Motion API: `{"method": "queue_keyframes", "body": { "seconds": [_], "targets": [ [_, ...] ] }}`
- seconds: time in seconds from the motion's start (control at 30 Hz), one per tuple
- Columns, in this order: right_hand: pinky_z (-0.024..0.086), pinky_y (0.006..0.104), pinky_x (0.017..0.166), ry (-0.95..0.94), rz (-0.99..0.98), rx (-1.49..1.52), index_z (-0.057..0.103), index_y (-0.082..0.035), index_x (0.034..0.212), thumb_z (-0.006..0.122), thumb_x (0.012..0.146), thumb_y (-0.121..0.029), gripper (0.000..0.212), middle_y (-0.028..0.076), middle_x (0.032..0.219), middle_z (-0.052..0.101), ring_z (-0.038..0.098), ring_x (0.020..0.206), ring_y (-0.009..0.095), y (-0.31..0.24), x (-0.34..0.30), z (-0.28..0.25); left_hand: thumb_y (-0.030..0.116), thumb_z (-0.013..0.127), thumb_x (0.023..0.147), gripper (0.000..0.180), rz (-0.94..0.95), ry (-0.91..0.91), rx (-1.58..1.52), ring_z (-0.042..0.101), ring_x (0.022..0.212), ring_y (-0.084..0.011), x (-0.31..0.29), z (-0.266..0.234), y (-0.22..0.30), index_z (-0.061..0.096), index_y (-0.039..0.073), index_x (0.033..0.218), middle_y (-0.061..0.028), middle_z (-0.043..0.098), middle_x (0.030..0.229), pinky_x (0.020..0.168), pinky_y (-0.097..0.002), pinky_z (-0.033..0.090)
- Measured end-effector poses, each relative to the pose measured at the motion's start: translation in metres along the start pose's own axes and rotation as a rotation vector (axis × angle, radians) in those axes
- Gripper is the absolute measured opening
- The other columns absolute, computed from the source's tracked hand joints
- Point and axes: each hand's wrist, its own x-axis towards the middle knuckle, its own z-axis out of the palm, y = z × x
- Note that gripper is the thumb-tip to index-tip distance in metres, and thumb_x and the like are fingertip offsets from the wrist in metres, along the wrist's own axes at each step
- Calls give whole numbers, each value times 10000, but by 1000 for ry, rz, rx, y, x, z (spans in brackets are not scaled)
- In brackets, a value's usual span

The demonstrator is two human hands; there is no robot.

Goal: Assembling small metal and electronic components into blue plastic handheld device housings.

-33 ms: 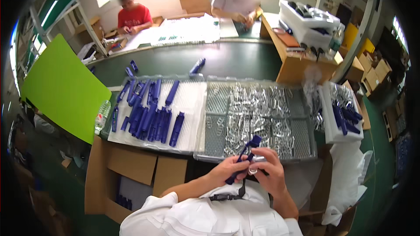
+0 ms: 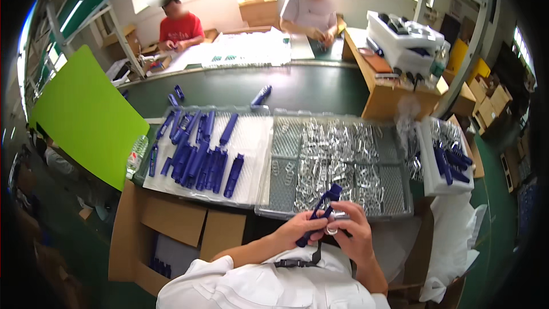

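My left hand [image 2: 302, 226] is closed around a long dark-blue plastic housing [image 2: 334, 190], which is tilted with its far end up and to the right. Close against its right side, my right hand [image 2: 354, 230] pinches a small shiny silver metal piece [image 2: 331, 231]; its exact shape is too small to make out. Just beyond both hands lies a clear tray [image 2: 283, 197] with many loose silver metal clips [image 2: 337, 154]. To its left, a white-lined tray [image 2: 251, 186] carries a pile of similar blue housings [image 2: 197, 157].
An open cardboard box [image 2: 128, 240] stands at lower left. A white foam box [image 2: 452, 189] with metal pieces and blue parts is at right. A plastic bottle [image 2: 136, 154] rests beside a green panel [image 2: 86, 114]. Two people sit across the dark green bench [image 2: 320, 88].
The whole view has shifted, so the trays and bench sit slightly lower in the picture. Both hands keep their hold on the blue housing and the silver piece.
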Motion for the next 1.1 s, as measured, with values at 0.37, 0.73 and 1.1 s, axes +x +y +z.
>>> {"method": "queue_keyframes", "body": {
  "seconds": [0.37, 0.73, 1.1],
  "targets": [
    [519, 406, 1024, -42, -98, -9, 728, -58, 1213, 780, 884, -8, 337, 218, 1390, 634, 649, 1232, 349, -37, -22, -1, 239, 708, 1001, 197, -144, -186, -72, 508, 626, -45, -13, 7, -4, 636, 105, 1126, 54, 548, 778, 502, -211, 387],
    [529, 268, 759, 202, 311, 14, 716, 32, 1196, 726, 870, 32, 327, 81, 1030, 680, 664, 929, 149, -3, -38, 17, 181, 775, 956, 205, 548, 287, 221, 524, 624, -22, -10, 34, -14, 740, 67, 1123, 59, 612, 756, 542, -207, 408],
    [494, 192, 717, 499, 502, 500, 679, 30, 1182, 732, 937, 46, 251, 8, 974, 672, 611, 838, 46, 6, 13, -18, 128, 651, 1029, 497, 422, 58, 240, 614, 578, -116, -5, 42, 17, 380, 2, 1425, -111, 644, 1033, 518, -263, 509]
  ]
}}
